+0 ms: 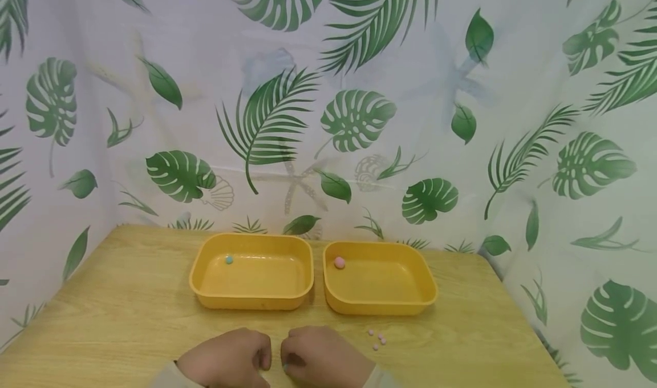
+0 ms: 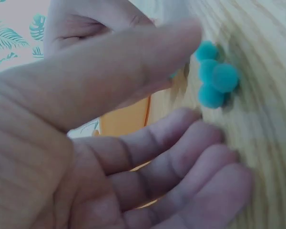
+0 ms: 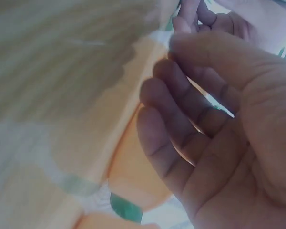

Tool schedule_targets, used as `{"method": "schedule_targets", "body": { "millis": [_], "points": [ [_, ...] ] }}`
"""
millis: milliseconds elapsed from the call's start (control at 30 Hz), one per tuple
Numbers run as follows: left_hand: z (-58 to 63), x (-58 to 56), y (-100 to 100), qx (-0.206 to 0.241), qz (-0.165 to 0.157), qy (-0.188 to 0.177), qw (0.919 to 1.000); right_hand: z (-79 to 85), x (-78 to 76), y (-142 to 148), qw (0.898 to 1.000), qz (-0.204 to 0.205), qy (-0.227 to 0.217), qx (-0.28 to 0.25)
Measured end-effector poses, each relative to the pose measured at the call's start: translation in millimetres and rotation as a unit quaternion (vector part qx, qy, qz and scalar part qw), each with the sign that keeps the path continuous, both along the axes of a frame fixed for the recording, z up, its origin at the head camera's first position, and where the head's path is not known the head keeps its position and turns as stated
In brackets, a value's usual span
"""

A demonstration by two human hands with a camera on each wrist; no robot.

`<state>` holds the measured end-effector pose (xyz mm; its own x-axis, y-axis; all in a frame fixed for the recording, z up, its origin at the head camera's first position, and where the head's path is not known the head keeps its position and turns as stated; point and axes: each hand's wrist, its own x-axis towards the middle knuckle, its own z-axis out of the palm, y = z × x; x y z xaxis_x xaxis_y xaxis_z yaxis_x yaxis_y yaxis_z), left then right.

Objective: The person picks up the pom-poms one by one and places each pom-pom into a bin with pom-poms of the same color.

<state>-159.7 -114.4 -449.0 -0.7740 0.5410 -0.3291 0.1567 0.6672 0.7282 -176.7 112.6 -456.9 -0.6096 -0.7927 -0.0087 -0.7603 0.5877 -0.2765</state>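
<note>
My right hand [image 1: 328, 356] is low over the table, its thumb and forefinger pinching a small teal ball [image 2: 174, 75] that peeks out at the fingertips. Facing it, my left hand [image 1: 231, 356] has a long, straight thumb and loosely bent fingers, with nothing in its palm. Several teal balls [image 2: 211, 71] lie clustered on the wood just past the left thumb tip; the hands mostly hide them in the head view. In the right wrist view, the right hand's other fingers [image 3: 155, 131] curve gently beside the thumb.
Two yellow trays stand side by side beyond the hands. The left tray [image 1: 251, 303] contains one teal ball [image 1: 228, 259], the right tray [image 1: 380, 308] a larger pink ball [image 1: 339, 262]. Several small pink balls [image 1: 383, 342] lie right of the right hand. Leaf-patterned cloth [image 1: 359, 205] surrounds the table.
</note>
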Motion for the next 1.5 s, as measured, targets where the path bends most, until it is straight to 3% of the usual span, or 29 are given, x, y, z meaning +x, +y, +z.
{"method": "schedule_targets", "body": {
  "millis": [100,300,533,767,1133,1500],
  "points": [
    [0.0,-2.6,-3,0.014,0.006,0.012,0.9998,2.1,-2.8,5,0.999,-0.034,0.002,-0.03],
    [2.6,-11.6,-9,0.047,0.023,0.089,0.9946,9.7,-6.2,14,0.992,-0.082,-0.002,-0.095],
    [13.3,-20.9,-8,0.092,0.067,0.161,0.9804,15.3,-10.4,20,0.983,-0.099,0.045,-0.148],
    [21.1,-19.2,-7,0.073,0.102,0.224,0.9666,17.2,-12.1,21,0.972,-0.107,0.067,-0.197],
    [21.5,-21.0,-9,0.08,0.138,0.209,0.9648,14.8,-15.9,22,0.955,-0.141,0.102,-0.242],
    [26.5,-21.5,-10,0.093,0.144,0.23,0.958,17.2,-16.6,23,0.951,-0.15,0.101,-0.25]
  ]
}}
